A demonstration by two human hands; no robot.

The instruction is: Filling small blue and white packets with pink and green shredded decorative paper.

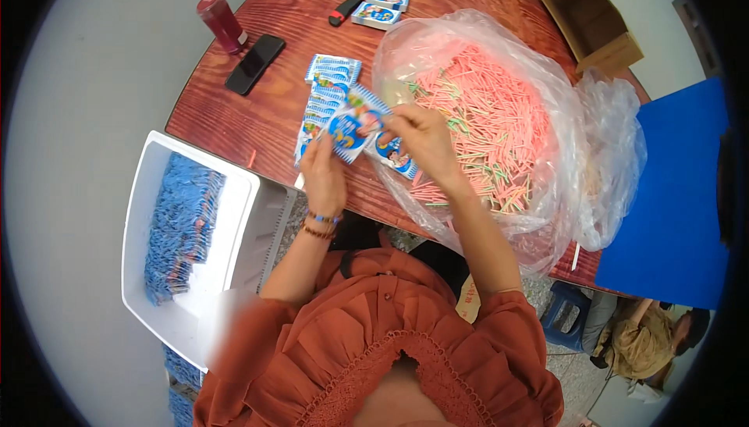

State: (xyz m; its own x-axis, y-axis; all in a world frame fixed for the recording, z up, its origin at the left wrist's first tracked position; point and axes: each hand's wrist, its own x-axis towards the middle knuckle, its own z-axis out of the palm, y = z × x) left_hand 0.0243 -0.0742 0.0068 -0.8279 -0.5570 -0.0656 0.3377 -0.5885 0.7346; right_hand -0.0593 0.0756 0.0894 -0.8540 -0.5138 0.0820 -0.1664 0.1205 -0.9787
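Note:
A blue-and-white printed packet [349, 133] is held up over the table's near side. My left hand [324, 175] grips its lower left edge. At its right edge, the fingers of my right hand [425, 140] are pinched together. Whether a stick is between those fingers I cannot make out. Just below my right hand, a second similar packet [395, 155] lies against the bag's edge. Behind my left hand, an overlapping row of the same packets [331, 69] rests on the table. To the right a large clear plastic bag [573, 119] lies open, full of thin pink and green sticks [499, 103].
A white bin [243, 193] with many blue packets [183, 220] stands at left. A phone [255, 65], a red-filled cup [221, 23], a box cutter [346, 9] and two small boxes [378, 15] lie farther back. At right are a cardboard box [581, 13] and a blue panel [663, 201]; another person [644, 341] sits beyond.

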